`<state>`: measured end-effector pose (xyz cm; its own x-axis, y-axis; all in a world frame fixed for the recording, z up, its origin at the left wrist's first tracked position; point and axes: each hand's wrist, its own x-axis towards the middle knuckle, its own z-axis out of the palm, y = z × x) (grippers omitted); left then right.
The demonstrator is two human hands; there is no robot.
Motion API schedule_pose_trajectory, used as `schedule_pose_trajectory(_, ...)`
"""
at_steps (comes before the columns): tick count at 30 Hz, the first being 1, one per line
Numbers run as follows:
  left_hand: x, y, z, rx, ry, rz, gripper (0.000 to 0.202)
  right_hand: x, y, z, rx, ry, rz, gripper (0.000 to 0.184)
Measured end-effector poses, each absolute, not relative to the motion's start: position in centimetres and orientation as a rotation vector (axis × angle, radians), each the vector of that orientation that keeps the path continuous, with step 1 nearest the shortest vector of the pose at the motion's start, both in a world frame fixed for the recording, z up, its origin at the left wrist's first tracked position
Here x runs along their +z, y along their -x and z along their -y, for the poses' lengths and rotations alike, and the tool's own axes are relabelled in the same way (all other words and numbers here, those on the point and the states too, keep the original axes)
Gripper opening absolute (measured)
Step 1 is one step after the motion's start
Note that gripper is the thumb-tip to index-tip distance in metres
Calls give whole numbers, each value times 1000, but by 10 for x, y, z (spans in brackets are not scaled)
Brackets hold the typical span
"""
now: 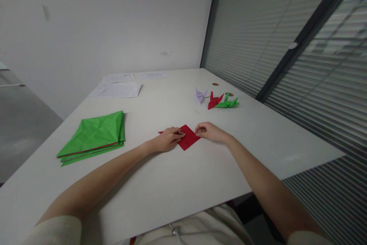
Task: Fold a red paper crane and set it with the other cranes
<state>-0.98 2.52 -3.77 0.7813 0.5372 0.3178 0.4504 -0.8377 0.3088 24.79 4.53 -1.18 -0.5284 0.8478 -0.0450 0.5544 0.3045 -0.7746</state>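
Observation:
A folded piece of red origami paper [187,138] lies on the white table as a diamond, with a thin red point sticking out on its left side. My left hand [170,138] lies over the left part of it, fingers bent together and pressing it to the tabletop. At the right corner, my right hand [208,130] has its thumb and fingers closed in a pinch on the paper's edge. The part of the paper beneath my left hand is hidden.
Left on the table [160,195] sits a stack of creased green paper sheets [97,132], with red edges showing. Finished cranes stand beyond my right hand: lilac [200,95], red [214,100] and green [228,102]. Printed sheets [119,89] lie far left; window blinds [243,34] border the right.

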Motion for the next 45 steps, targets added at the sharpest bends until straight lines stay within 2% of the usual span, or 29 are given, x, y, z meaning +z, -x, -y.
schedule_pose_trajectory(4, -35, 9, -23, 590, -2748, -772, 32, -19, -238, -46, 906, 1251, 2157, 18)
schedule_pose_trajectory(10, -28, 10, -16, 715, -2524, -776, 39, -27, -222, -43, 418, 1231, 2363, 28)
schedule_pose_trajectory(14, -31, 11, -19, 721, -2493, -598, 31, -26, -219, -40, 380, 1107, 2490, 31)
schedule_pose_trajectory(17, -34, 11, -22, 752, -2557, -491, 34, -25, -218, -40, 376, 1138, 2500, 27)
schedule_pose_trajectory(19, -36, 11, -23, 817, -2634, -572, 32, -26, -219, -41, 429, 1208, 2443, 28)
schedule_pose_trajectory(22, -36, 10, -20, 928, -2695, -971, 25, -29, -220, -43, 645, 1265, 2309, 31)
schedule_pose_trajectory(26, -37, 9, -16, 893, -2559, -1559, 55, -33, -220, -45, 762, 1241, 2174, 26)
schedule_pose_trajectory(29, -37, 10, -18, 760, -2454, -1691, 62, -33, -217, -44, 805, 1175, 2120, 24)
schedule_pose_trajectory(32, -35, 11, -22, 699, -2397, -1595, 42, -30, -214, -40, 920, 1114, 2057, 19)
schedule_pose_trajectory(35, -31, 9, -24, 799, -2298, -1359, 25, -25, -210, -36, 1007, 1098, 1997, 19)
schedule_pose_trajectory(39, -21, 1, -21, 1137, -1871, -1126, 29, -18, -206, -29, 1191, 1030, 1979, 26)
schedule_pose_trajectory(45, -6, -9, -5, 1172, -1477, -918, 37, -11, -199, -21, 1171, 1018, 1994, 30)
